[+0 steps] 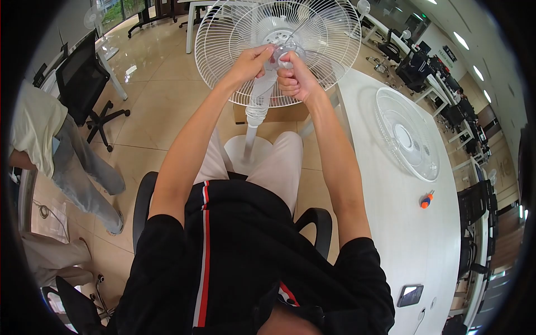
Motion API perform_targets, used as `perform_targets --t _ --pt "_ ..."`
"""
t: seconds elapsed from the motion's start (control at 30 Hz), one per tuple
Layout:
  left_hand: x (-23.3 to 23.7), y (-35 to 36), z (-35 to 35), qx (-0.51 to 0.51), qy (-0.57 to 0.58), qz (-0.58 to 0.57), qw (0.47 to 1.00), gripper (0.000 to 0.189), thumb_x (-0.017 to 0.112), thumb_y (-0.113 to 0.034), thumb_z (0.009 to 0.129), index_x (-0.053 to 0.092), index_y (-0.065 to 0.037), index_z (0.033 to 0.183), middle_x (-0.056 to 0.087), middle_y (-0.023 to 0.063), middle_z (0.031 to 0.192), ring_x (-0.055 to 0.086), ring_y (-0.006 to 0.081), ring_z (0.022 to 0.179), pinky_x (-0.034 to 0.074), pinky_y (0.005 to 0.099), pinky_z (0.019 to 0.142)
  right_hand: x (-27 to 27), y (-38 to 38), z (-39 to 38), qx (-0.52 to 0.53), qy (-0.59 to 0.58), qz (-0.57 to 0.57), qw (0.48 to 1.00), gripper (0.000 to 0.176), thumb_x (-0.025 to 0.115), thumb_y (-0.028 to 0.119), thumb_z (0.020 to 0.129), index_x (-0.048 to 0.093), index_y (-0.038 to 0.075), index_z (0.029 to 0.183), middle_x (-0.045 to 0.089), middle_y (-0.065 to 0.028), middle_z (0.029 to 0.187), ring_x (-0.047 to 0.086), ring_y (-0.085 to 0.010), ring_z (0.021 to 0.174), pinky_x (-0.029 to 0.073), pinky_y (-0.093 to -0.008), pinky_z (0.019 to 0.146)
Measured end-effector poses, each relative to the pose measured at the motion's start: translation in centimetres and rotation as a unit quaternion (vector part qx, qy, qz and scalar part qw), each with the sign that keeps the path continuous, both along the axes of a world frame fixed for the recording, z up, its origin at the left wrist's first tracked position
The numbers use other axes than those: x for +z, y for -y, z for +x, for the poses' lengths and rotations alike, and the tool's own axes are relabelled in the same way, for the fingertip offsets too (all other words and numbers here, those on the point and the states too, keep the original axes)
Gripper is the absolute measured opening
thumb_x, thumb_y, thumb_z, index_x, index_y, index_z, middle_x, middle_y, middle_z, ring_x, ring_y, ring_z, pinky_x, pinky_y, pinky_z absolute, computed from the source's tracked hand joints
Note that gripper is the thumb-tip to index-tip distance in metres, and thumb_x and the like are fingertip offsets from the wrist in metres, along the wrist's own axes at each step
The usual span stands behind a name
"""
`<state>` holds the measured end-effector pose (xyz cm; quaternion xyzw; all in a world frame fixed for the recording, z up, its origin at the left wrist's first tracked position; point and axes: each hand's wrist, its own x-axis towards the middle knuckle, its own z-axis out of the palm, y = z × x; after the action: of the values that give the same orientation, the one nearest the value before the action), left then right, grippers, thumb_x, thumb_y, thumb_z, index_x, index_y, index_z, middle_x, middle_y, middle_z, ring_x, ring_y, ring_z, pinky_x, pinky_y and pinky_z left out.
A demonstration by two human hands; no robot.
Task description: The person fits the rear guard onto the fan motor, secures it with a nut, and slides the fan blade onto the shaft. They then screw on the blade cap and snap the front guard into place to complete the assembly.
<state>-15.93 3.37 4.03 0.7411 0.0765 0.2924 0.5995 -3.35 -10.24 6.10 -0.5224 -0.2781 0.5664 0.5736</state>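
A white standing fan (258, 100) is in front of me, its round wire grille (220, 61) facing me and its base on the floor between my legs. At the centre of the fan, my left hand (252, 63) has its fingers closed by the hub. My right hand (297, 77) is also closed, its thumb pressed near the hub's clear part, to the right of my left hand. The fingers hide what either one grips. On the white table to the right lies a separate round grille (405, 134).
The white table (385, 234) also bears an orange-and-blue screwdriver (427, 200) and a phone (410, 295). A person in grey trousers (86, 162) stands at the left, near a black office chair (84, 78). A cardboard box (279, 114) sits behind the fan.
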Motion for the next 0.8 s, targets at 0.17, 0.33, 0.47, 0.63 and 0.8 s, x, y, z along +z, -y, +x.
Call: perform_targets --t 0.17,0.33,0.47,0.63,0.8 --pt "0.5 0.0 -0.5 -0.001 -0.011 0.000 1.000 0.045 0.052 -0.042 0.106 0.063 -0.011 0.136 0.054 -0.0023 0.070 0.043 0.0040 0.052 0.032 0.0216 0.046 0.3 -0.1 0.1 -0.001 0.039 -0.030 0.999 0.048 0.054 0.049 0.088 0.033 0.019 0.058 0.029 0.0065 0.048 0.019 -0.0057 0.035 0.017 -0.0222 0.033" --pt "1.0 -0.4 -0.4 -0.009 -0.017 0.034 0.999 0.043 0.052 -0.041 0.106 0.066 -0.009 0.130 0.054 -0.0021 0.069 0.045 0.0045 0.051 0.032 0.0218 0.045 -0.1 -0.2 0.5 0.017 0.032 -0.027 0.999 0.045 0.056 0.051 0.086 0.038 0.016 0.063 0.030 0.0071 0.051 0.020 -0.0049 0.037 0.018 -0.0221 0.034" --pt "2.0 -0.4 -0.5 -0.015 -0.030 0.058 0.998 0.040 0.053 -0.040 0.105 0.068 -0.008 0.123 0.057 -0.0015 0.078 0.047 0.0051 0.051 0.032 0.0221 0.044 -0.9 -0.2 0.0 0.011 -0.030 0.016 0.999 0.042 0.061 0.051 0.085 0.047 0.012 0.076 0.035 0.0062 0.056 0.023 -0.0046 0.039 0.020 -0.0215 0.035" --pt "1.8 -1.1 -0.3 -0.021 -0.035 0.061 0.997 0.039 0.054 -0.039 0.105 0.067 -0.008 0.126 0.060 -0.0001 0.095 0.050 0.0058 0.052 0.033 0.0224 0.044 -0.9 0.4 -0.8 -0.061 0.055 0.016 0.997 0.047 0.062 0.054 0.087 0.050 0.008 0.086 0.042 0.0035 0.062 0.028 -0.0050 0.042 0.022 -0.0213 0.038" --pt "1.3 -0.4 -0.1 -0.011 -0.014 0.054 0.998 0.041 0.054 -0.038 0.105 0.065 -0.006 0.129 0.060 0.0013 0.095 0.053 0.0068 0.052 0.035 0.0222 0.044 -0.9 1.8 -1.5 -0.144 0.113 0.032 0.983 0.052 0.061 0.055 0.091 0.056 0.003 0.094 0.051 0.0002 0.068 0.033 -0.0062 0.046 0.025 -0.0216 0.040"
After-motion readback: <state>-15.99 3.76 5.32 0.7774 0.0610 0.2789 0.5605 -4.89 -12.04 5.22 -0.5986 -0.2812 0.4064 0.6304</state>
